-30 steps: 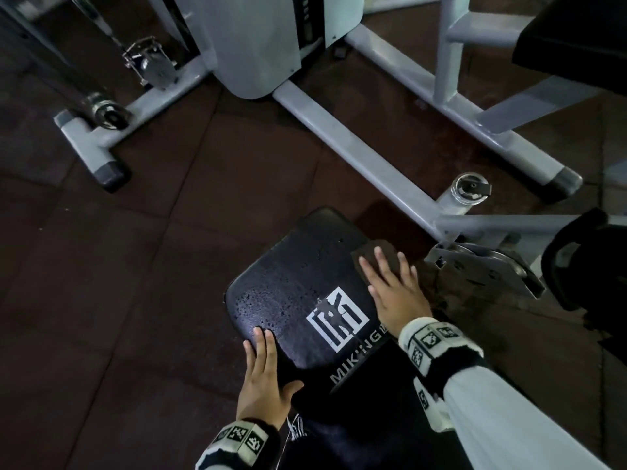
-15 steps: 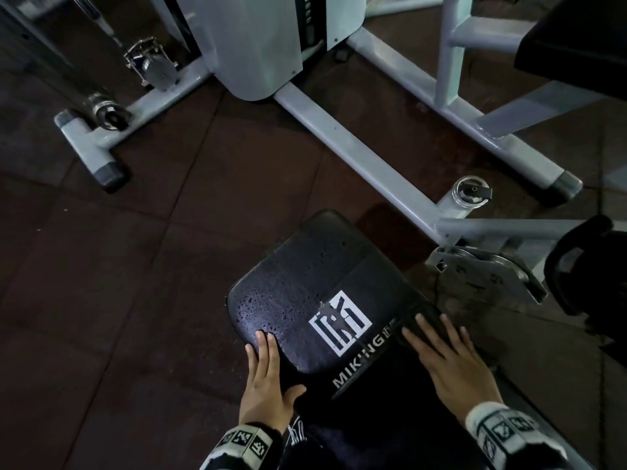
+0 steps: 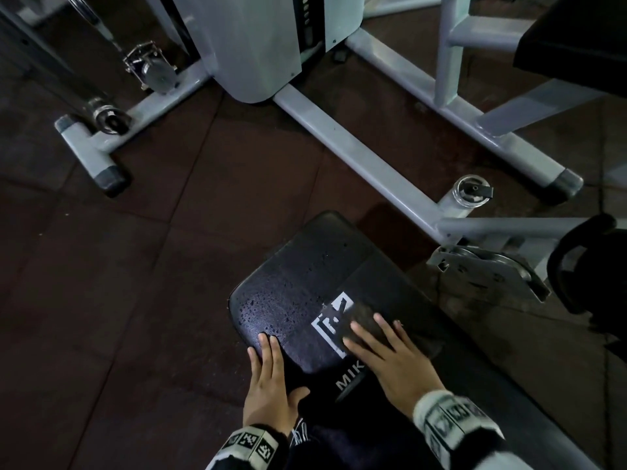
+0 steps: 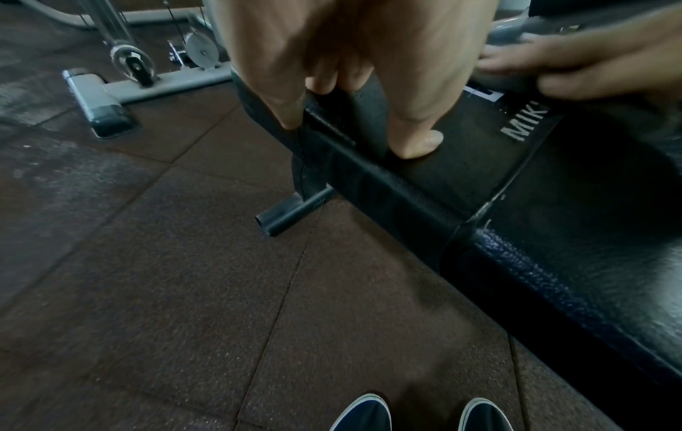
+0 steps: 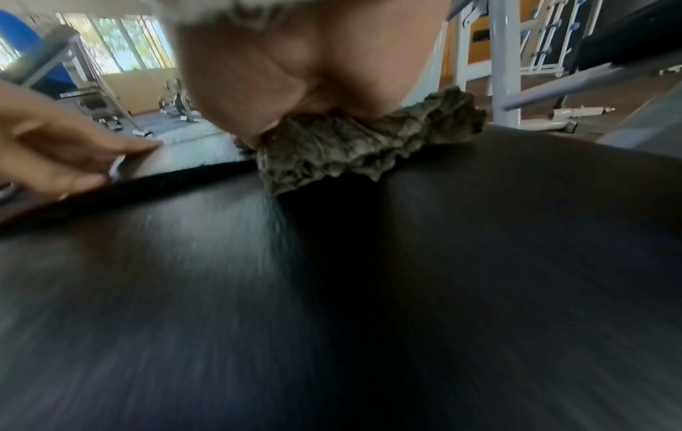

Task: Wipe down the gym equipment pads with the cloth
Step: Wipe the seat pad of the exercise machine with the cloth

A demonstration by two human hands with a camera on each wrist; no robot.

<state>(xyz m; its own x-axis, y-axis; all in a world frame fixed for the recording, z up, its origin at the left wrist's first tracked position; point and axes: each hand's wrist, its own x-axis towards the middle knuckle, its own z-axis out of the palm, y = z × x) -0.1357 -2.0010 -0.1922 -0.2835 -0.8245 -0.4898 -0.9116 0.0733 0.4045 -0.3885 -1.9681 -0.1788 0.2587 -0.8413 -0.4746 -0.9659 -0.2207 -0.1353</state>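
A black bench pad [image 3: 305, 273] with a white logo reaches away from me; water drops bead on its far left part. My right hand [image 3: 386, 354] lies flat with straight fingers on a crumpled grey cloth [image 3: 361, 317] and presses it onto the logo. In the right wrist view the cloth [image 5: 369, 145] bunches under the palm [image 5: 302, 73] on the pad [image 5: 369, 291]. My left hand [image 3: 268, 368] rests on the pad's left edge with its fingers stretched out. The left wrist view shows its thumb [image 4: 417, 140] on top of the pad [image 4: 461, 175] and its fingers over the rim.
Grey machine frame bars [image 3: 366, 164] cross the brown rubber floor tiles [image 3: 135, 266] beyond the pad. A weight-stack cover [image 3: 258, 45] stands at the back. A metal pivot plate [image 3: 488, 269] sits right of the pad. My shoes [image 4: 365, 414] are on the floor beside the bench.
My right hand drew the cloth from the pad's far right corner back along the right side, then moved it left onto the logo. The left hand has stayed put.
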